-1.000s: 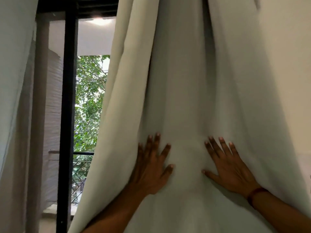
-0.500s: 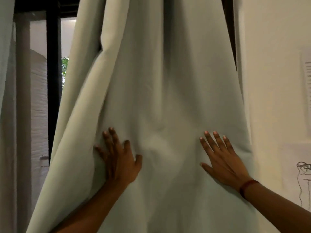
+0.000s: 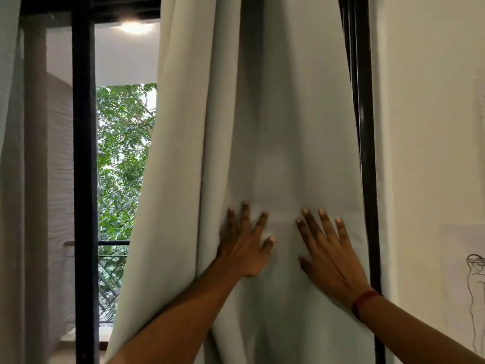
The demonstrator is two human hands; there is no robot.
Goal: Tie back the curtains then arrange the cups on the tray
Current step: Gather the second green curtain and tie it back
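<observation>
Between the window and a pale wall, the curtain hangs in long vertical folds. The left hand and right hand press on it with straight, spread fingers and grip nothing. Its loose edge lies leftward of the left hand, the nearer one.

A black window frame stands well left of the fingers. Between the two, green leaves and a railing show outside. A light glows high above, to the left. Right of the fingers is a cream wall bearing a pencil sketch.
</observation>
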